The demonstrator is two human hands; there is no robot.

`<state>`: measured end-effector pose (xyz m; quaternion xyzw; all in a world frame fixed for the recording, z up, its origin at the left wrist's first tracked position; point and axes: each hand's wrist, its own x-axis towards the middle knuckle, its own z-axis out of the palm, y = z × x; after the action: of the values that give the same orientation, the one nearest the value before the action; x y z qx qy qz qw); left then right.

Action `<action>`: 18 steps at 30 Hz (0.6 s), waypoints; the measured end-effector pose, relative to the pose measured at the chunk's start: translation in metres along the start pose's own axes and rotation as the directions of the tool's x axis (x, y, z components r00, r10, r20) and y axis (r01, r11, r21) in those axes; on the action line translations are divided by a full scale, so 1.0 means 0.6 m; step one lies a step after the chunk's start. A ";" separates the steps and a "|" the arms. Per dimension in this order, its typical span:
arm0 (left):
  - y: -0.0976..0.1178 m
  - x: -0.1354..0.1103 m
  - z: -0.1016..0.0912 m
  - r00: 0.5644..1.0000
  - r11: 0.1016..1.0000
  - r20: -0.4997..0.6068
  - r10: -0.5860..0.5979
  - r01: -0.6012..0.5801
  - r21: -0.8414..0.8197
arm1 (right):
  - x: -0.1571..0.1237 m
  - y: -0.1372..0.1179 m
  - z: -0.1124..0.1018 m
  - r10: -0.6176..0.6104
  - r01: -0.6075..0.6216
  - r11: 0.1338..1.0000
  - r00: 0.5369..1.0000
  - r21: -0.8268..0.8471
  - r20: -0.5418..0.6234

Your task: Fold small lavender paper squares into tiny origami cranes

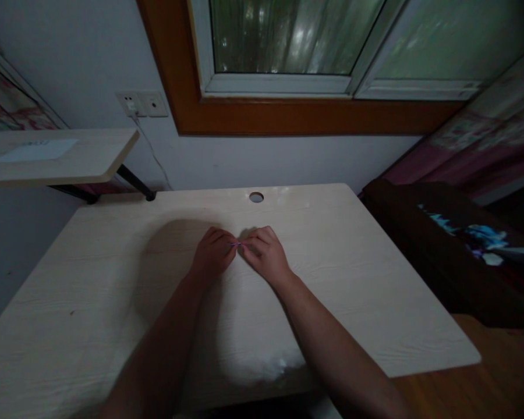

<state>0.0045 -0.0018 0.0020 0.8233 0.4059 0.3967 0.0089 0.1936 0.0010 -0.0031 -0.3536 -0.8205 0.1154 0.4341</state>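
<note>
My left hand [213, 251] and my right hand [264, 251] meet near the middle of a pale wooden desk [340, 267], a little in front of its round cable hole [256, 198]. Pinched between the fingertips of both is a small, thin pinkish-purple strand [238, 244]. It spans the narrow gap from one hand to the other. Most of it is hidden by the fingers, and its exact kind is too small to make out. Both hands are closed, and they rest on or just above the desktop.
A raised shelf [109, 160] with a paper sheet [39, 150] stands at the back left on black legs. Behind it, a cord [151, 148] hangs from a wall socket [133, 105]. A wood-framed window [283, 119] is ahead. A dark brown covered surface [454, 267] lies right.
</note>
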 end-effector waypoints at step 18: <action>0.002 -0.001 0.003 0.999 1.000 -0.043 -0.008 0.008 -0.006 | -0.002 0.001 0.001 0.017 -0.016 0.999 0.999 0.040 -0.028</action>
<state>0.0064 -0.0026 0.0010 0.8128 0.4082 0.4157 0.0041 0.1939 0.0008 -0.0042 -0.3532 -0.8089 0.1303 0.4516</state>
